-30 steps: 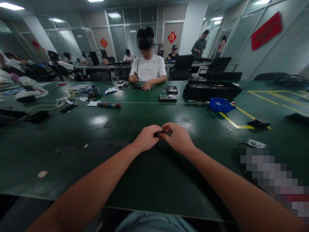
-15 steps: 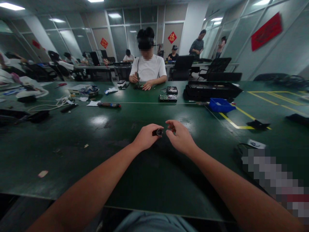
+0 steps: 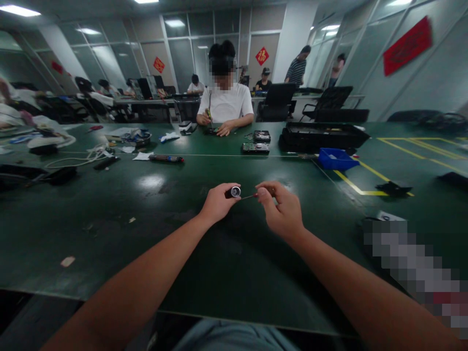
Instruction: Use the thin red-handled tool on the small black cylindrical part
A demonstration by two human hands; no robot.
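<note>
Over the middle of the green table (image 3: pixel 204 253), my left hand (image 3: pixel 217 204) is closed around a short black cylinder (image 3: pixel 234 192). The cylinder's round, silver-rimmed end faces me. Just to the right, my right hand (image 3: pixel 281 207) pinches a thin metal rod with a red end (image 3: pixel 250 196). The rod stretches from the right fingertips toward the left fingers, just below the cylinder's face. Whether its tip touches the left hand, I cannot tell. My right fingers hide the rest of the red part.
Across the table a person in a white shirt (image 3: pixel 230 105) works with a yellow-handled tool. Two hard drives (image 3: pixel 255 147) lie ahead. A blue bin (image 3: pixel 337 159) and a black case (image 3: pixel 321 139) stand at right. A dark pen-shaped tool (image 3: pixel 166 158) lies at left.
My right hand has shifted slightly right and its fingers have closed; the thin rod now shows between the hands. The cylinder has moved a little left and up, its end facing me more.
</note>
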